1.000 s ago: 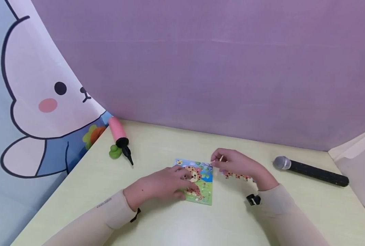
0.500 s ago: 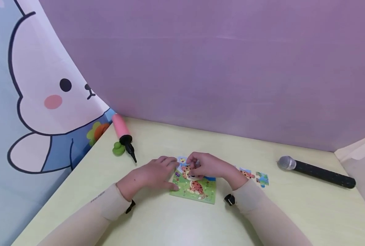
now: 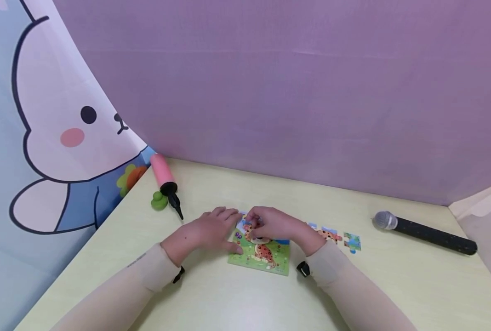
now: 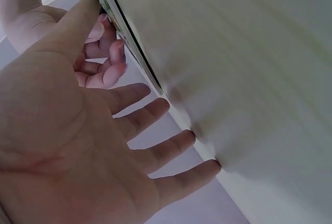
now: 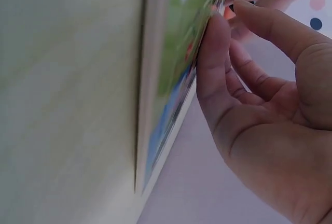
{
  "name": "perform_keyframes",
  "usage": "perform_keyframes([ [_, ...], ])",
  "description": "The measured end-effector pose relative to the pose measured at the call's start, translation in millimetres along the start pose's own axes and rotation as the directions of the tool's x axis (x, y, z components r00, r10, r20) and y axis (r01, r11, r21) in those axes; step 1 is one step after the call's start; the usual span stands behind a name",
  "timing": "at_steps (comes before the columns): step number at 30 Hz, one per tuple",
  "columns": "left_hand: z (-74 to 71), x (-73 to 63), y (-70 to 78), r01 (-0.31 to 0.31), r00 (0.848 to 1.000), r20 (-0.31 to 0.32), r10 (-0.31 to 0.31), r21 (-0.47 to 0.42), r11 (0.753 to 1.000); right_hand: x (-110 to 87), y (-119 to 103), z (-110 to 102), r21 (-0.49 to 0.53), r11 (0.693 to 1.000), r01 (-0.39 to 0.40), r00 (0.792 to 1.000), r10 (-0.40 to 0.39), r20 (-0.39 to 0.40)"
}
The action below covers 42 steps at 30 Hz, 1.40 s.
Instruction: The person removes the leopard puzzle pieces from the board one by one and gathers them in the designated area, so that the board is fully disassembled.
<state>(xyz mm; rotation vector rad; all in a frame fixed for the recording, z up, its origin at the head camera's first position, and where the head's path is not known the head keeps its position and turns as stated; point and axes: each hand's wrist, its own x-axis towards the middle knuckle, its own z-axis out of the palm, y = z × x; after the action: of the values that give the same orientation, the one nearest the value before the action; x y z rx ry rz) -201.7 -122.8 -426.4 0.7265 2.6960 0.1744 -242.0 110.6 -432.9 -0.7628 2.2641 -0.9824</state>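
A jigsaw puzzle board [image 3: 266,264] with a spotted cartoon leopard on green and blue lies flat on the table. My left hand [image 3: 210,232] spreads over its left side, fingers straight; in the left wrist view the fingertips [image 4: 207,167] touch the table and the thumb lies along the board. Over the board's upper part, my right hand [image 3: 274,225] is bent with thumb and index finger close together. They pinch a small puzzle piece, largely hidden by the fingers. The right wrist view shows the index finger [image 5: 212,63] against the board's face.
Loose puzzle pieces [image 3: 352,241] lie right of the board, partly behind the right wrist. Farther right is a black microphone [image 3: 431,235]. A pink hand pump [image 3: 162,170] and a small green toy [image 3: 159,201] sit at the back left. A purple cloth [image 3: 291,115] borders the table's back.
My right hand has moved left from beside the board to over it with the puzzle piece. The left hand has shifted left off the picture to the board's edge. Little moved in the last half second.
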Motion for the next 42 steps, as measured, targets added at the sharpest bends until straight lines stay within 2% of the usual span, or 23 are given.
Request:
perform_keyframes([
  [6, -1.9, -1.1, 5.5, 0.021, 1.0, 0.01, -0.021, 0.04, 0.999, 2.4, -3.4, 4.0, -0.138, 0.99, 0.03, 0.999, -0.034, -0.024],
  [12, -1.4, -2.4, 6.6, 0.041, 0.999, 0.027, -0.043, 0.075, 0.996, 2.7, -4.3, 6.4, -0.194, 0.981, 0.021, 0.999, -0.026, -0.022],
  [26, -1.5, -2.0, 7.6, 0.075, 0.996, 0.052, -0.078, 0.073, 0.995, 7.3, 0.5, 4.2, -0.188, 0.981, 0.039, 0.999, -0.035, 0.027],
  [34, -2.0, -2.3, 8.3, 0.075, 0.996, 0.049, -0.08, 0.105, 0.992, 5.6, 2.6, 3.8, -0.179, 0.983, 0.03, 0.998, -0.018, 0.068],
  [42, -0.2, 1.0, 6.8, 0.074, 0.996, 0.045, -0.079, 0.103, 0.992, 4.8, 2.8, 4.3, -0.168, 0.985, 0.044, 0.997, -0.032, 0.072],
])
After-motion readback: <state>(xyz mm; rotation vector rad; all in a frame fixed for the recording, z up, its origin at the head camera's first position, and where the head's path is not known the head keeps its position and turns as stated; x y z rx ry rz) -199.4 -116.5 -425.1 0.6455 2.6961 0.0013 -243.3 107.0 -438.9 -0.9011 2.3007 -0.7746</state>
